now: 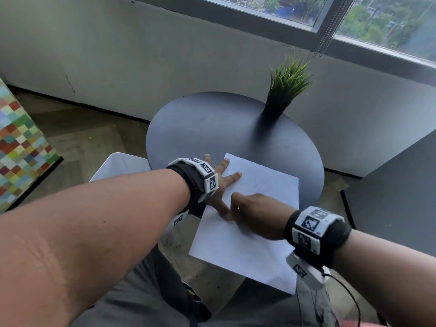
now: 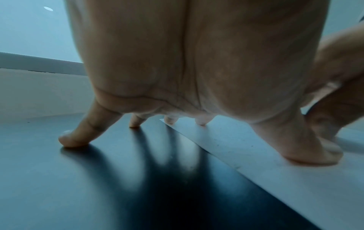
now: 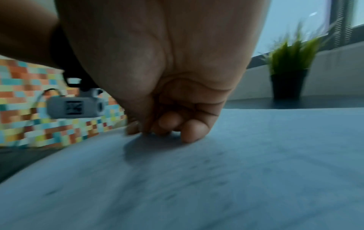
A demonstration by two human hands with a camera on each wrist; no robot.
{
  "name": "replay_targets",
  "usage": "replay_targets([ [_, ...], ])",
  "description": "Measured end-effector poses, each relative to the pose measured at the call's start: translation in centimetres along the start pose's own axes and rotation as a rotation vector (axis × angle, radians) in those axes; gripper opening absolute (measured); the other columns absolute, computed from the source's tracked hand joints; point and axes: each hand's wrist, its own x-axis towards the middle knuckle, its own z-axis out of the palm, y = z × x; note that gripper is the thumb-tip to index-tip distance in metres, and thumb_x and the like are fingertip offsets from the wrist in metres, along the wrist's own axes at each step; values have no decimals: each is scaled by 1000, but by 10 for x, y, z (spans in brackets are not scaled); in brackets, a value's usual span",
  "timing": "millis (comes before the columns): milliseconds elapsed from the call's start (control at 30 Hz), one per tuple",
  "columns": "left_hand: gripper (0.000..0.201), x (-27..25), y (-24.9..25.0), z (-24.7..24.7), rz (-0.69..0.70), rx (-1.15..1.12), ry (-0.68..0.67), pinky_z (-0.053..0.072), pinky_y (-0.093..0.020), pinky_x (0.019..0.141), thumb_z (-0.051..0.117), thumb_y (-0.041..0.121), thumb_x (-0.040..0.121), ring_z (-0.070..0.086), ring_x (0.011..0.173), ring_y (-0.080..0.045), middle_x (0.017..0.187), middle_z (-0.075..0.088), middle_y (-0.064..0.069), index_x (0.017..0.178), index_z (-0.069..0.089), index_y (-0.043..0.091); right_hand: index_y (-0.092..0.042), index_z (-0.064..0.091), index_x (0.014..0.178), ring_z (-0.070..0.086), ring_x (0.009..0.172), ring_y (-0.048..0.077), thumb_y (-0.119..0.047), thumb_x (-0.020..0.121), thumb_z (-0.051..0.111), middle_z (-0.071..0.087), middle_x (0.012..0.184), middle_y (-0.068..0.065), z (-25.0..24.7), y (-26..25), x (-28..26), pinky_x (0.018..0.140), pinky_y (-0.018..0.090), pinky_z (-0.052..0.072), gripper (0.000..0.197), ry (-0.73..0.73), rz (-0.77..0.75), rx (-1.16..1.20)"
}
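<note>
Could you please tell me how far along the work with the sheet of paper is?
Done: the white rectangular paper sheet lies flat on the round dark table, its near part overhanging the edge. In hand: the left hand, fingers spread, pins its left edge while the right hand presses curled fingertips on it. Left: no crease shows, so any folding probably lies ahead.

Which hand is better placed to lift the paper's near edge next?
Likely the right hand: its curled fingers rest mid-sheet on the paper, nearer that edge. The left hand is spread, pinning the far corner.
</note>
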Motion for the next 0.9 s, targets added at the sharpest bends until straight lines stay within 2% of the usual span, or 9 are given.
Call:
replay_targets([
  [133, 127, 0, 2, -1, -9, -24, -9, 10, -72, 114, 69, 87, 57, -20, 144, -55, 164, -24, 3, 148, -14, 57, -24, 45, 101, 56, 92, 30, -33, 94, 45, 64, 100, 9, -13, 48, 11, 83, 41, 49, 12, 156, 303, 96],
  [200, 125, 0, 1, -1, -10, -27, -17, 11, -73, 114, 69, 87, 56, -20, 144, -55, 164, -24, 4, 147, -13, 61, -24, 46, 98, 55, 90, 29, -33, 94, 46, 63, 95, 7, -13, 58, 13, 82, 39, 48, 10, 193, 378, 157],
  [333, 121, 1, 1, -6, -25, -29, -2, 13, -71, 114, 66, 89, 54, -14, 147, -50, 166, -19, 4, 148, -5, 62, -21, 44, 97, 56, 84, 31, -31, 95, 44, 61, 91, 9, -9, 57, 16, 78, 41, 50, 10, 209, 377, 185],
  [400, 117, 0, 3, -6, 4, -20, 74, 10, -75, 111, 61, 91, 57, -16, 150, -39, 166, -16, 2, 153, 7, 52, -20, 45, 98, 56, 85, 30, -30, 94, 45, 62, 92, 9, -11, 56, 18, 78, 39, 49, 11, 210, 386, 199],
  [467, 119, -1, 6, -1, 71, 11, 156, 11, -77, 109, 59, 92, 60, -14, 152, -27, 167, -12, 2, 156, 18, 34, -18, 46, 102, 55, 89, 30, -29, 94, 46, 63, 96, 10, -13, 53, 21, 77, 37, 46, 13, 219, 383, 200],
  [533, 127, 1, 4, 3, 90, 0, 148, 14, -77, 109, 61, 91, 59, -11, 153, -21, 167, -11, 6, 158, 11, 28, -16, 45, 106, 54, 92, 32, -26, 94, 46, 63, 98, 12, -13, 49, 22, 76, 36, 44, 16, 252, 369, 214],
  [600, 133, 2, 0, 5, 65, -14, 107, 10, -79, 107, 61, 92, 55, -12, 153, -20, 166, -14, 9, 158, 0, 34, -16, 45, 106, 53, 89, 30, -25, 93, 46, 62, 95, 10, -9, 40, 21, 72, 34, 42, 15, 257, 303, 218],
  [733, 133, -2, -4, 2, 40, -12, 63, 9, -75, 110, 65, 89, 56, -17, 153, -22, 166, -19, 8, 157, -7, 40, -24, 51, 104, 48, 80, 19, -23, 91, 51, 56, 84, -5, -3, 22, 15, 68, 28, 35, 13, 99, 51, 131],
  [900, 132, 1, 0, 1, 40, -20, 53, 13, -70, 113, 69, 84, 59, -19, 152, -26, 166, -20, 4, 157, -8, 39, -23, 49, 104, 55, 88, 28, -27, 94, 45, 65, 99, 8, -12, 56, 22, 77, 35, 45, 11, 266, 314, 119],
])
